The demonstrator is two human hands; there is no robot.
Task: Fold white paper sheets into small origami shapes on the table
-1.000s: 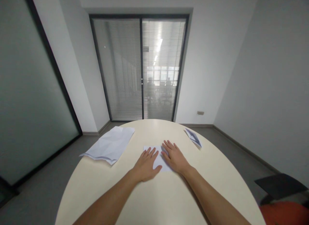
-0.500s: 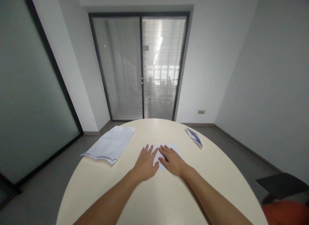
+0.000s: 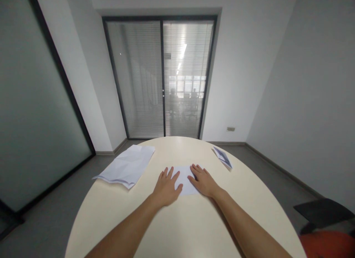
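Note:
A white sheet of paper (image 3: pixel 185 180) lies flat on the pale table in front of me, partly covered by both hands. My left hand (image 3: pixel 166 187) rests on its left side with the fingers spread. On the right side of the sheet lies my right hand (image 3: pixel 204 181), palm down and fingers stretched out. A strip of bare paper shows between the two hands. Neither hand grips anything.
A stack of creased white paper sheets (image 3: pixel 129 166) sits at the table's left edge. Near the right edge is a folded piece of paper (image 3: pixel 222 157). The round table (image 3: pixel 177 228) has a black and red chair (image 3: pixel 327 217) at its lower right.
My right hand has slid to the right across the paper, leaving more of the sheet's middle showing. My left hand has shifted only slightly left.

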